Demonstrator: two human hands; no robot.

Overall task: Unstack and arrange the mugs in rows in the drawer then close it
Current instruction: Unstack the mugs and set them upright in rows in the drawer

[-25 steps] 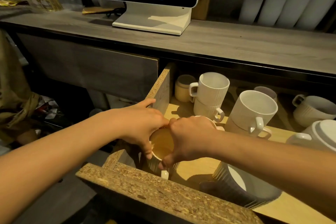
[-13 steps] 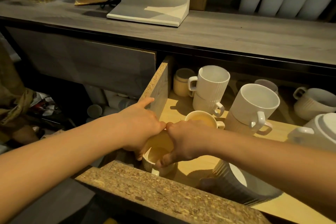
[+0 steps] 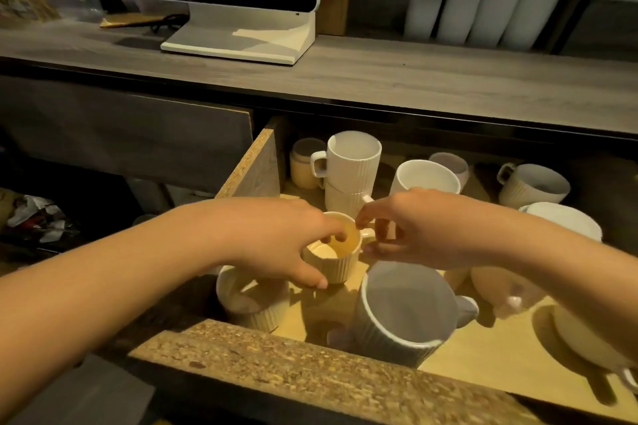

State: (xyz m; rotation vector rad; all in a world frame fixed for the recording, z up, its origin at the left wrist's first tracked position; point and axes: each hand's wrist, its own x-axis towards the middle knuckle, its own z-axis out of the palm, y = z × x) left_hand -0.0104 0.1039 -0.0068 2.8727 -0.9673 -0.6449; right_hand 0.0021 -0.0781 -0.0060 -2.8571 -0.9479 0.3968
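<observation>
The wooden drawer (image 3: 310,373) stands pulled out below the counter. My left hand (image 3: 276,245) grips a cream ribbed mug (image 3: 336,264) from the left, thumb on its side and fingers over the rim. The fingertips of my right hand (image 3: 414,231) pinch that mug's handle from the right. A second cream mug (image 3: 252,307) stands free in the front left corner. A grey ribbed mug (image 3: 404,307) leans tilted in front of my right hand. Behind are a stack of two white mugs (image 3: 352,176) and another white mug (image 3: 426,176).
Further mugs sit at the drawer's back and right: a small cream one (image 3: 305,162), a pale one (image 3: 450,162), a grey-white one (image 3: 533,186), one upside down (image 3: 566,217). A white screen (image 3: 238,10) stands on the counter (image 3: 414,79).
Both hands let go of the cream mug in the front left corner. They moved back and to the right onto the cream mug behind it.
</observation>
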